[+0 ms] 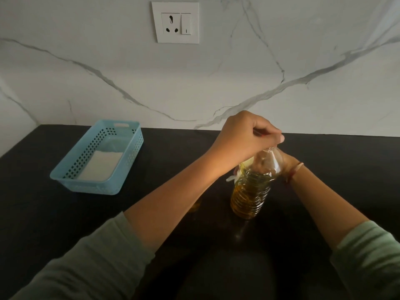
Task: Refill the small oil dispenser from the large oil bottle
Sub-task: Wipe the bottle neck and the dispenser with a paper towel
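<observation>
I saw my left hand [244, 137] closed down over the very top of the large oil bottle [249, 195], fingers curled tight with the thumb tucked against them. The cap was buried under that grip, so I could not tell whether it was on or off. My right hand [286, 160] sat just behind and below the left one. It was wrapped round the bottle's clear shoulder, and its fingers showed dimly through the plastic. A red thread [294, 171] circled that wrist.

The bottle stood upright on the black counter [65, 213], directly under both grips. Amber oil filled its ribbed body up to about the shoulder. A white scrap [232, 176] stuck out just below the left grip, against the bottle's side; I could not make out what it was.

Beneath the left forearm an amber shape [195, 205] peeked out, too hidden to identify. Well away from the left grip, on its outer side, lay a light blue basket [132, 156] holding a white pad [101, 165]. Above the hands, a wall socket [175, 22] sat in the marble backsplash [303, 50].
</observation>
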Demonstrator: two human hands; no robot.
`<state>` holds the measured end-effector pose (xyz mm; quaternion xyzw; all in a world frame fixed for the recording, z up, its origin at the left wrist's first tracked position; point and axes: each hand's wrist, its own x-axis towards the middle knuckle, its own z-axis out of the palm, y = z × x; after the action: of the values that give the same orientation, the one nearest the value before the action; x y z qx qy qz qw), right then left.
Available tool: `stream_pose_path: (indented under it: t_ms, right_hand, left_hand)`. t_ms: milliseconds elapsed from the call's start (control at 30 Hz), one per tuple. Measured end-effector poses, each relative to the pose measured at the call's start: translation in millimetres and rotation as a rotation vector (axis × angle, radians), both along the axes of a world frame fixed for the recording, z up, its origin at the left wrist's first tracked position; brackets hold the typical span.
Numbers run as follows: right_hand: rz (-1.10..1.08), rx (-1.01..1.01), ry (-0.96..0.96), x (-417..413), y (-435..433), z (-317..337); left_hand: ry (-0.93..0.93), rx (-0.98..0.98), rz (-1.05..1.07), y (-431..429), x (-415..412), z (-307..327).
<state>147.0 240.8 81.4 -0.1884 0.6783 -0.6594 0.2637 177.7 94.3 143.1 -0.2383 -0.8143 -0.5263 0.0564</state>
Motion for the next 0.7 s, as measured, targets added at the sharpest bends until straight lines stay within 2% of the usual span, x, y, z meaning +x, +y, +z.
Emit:
stream_pose_path:
  t_ms: [33, 67, 100, 167, 233, 300, 433, 500, 567, 700]
  right_hand:
    - [-0.085, -0.042, -0.015, -4.2, 2.3, -4.1]
    - [-0.148, -0.002, 0.098, -1.6, 10.0, -9.0]
    - [-0.224, -0.055, 0.1, 1.9, 8.4, -8.5]
    - [-0.286, -0.167, -0.015, 15.7, 21.7, -15.2]
    - [-0.427, -0.204, -0.019, 39.1, 27.5, -29.1]
    - [-0.603, -0.221, 0.064, 70.0, 19.7, -43.8]
    - [-0.969, 0.081, 0.441, 116.9, -13.1, -63.6]
    - [-1.066, 0.194, 0.604, 121.0, -16.0, -67.2]
    - [-1.028, 0.306, 0.835, 120.7, -13.5, -64.0]
    - [-0.76, 0.669, 1.322, 115.6, -8.3, -60.8]
  left_hand:
    - [0.001, 0.001, 0.001, -0.3, -0.1, -0.2]
    - [0.002, 0.0, 0.003, -0.5, -0.4, -0.4]
    - [0.001, -0.003, 0.003, -0.5, -0.6, -0.6]
    - [-0.012, -0.001, -0.003, -1.0, -1.4, -0.9]
    - [-0.03, 0.02, -0.011, -2.2, -2.5, -1.7]
    - [-0.03, 0.024, -0.016, -2.7, -2.9, -1.9]
    - [-0.022, -0.003, -0.017, -0.3, -1.9, -1.0]
    - [-0.018, -0.019, -0.013, 0.3, -3.0, -0.3]
    - [-0.019, -0.015, -0.004, 0.0, -4.0, 0.3]
    - [-0.022, -0.024, -0.006, -1.4, -2.8, 1.7]
